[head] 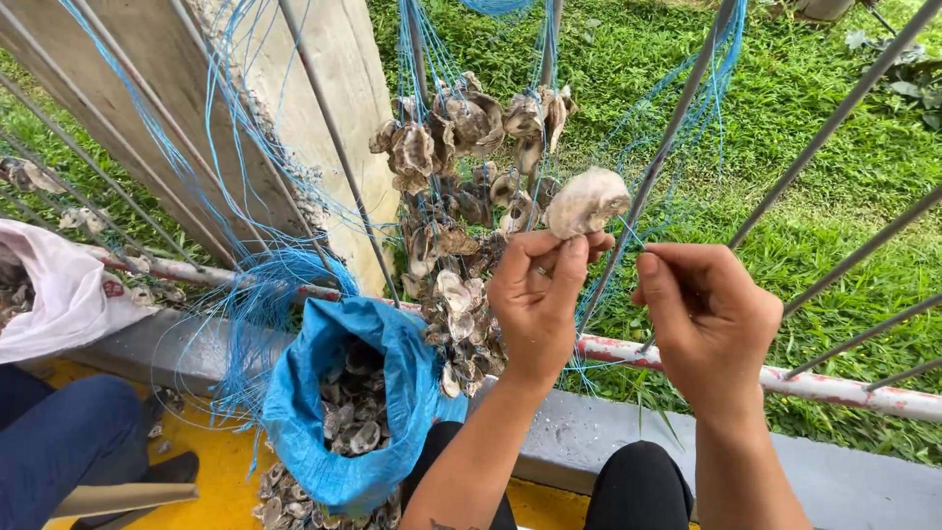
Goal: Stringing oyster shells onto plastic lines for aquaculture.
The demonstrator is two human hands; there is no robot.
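Up against the slanted metal railing bars (677,128), at mid-frame: left hand (538,294) raised, fingers closed around a pale oyster shell (587,201), thumb and fingertips pinching its lower edge, shell standing clear above the knuckles. Just right of it, right hand (708,314) closed in a pinch on a thin blue string (628,234) running from the shell's right side to the fingertips; how the string attaches to the shell too fine to tell. Beyond the left hand, hanging from blue cords along the bars, a dense cluster of strung oyster shells (461,186), brown and grey, reaching down toward the ledge. Lower left of the hands, an open blue sack (339,412) slumped on the yellow floor (221,481), holding loose shells (353,417), a few more spilled at its base. Left of the sack, a loose tangle of blue line (260,280) draped over the lower rail. Far left, a white bag (64,294) with shells inside, and beside it another person's leg in blue trousers (59,432). Near edge, own knees in black (638,486). Past the rail, a concrete post (265,108) and green grass (814,147).
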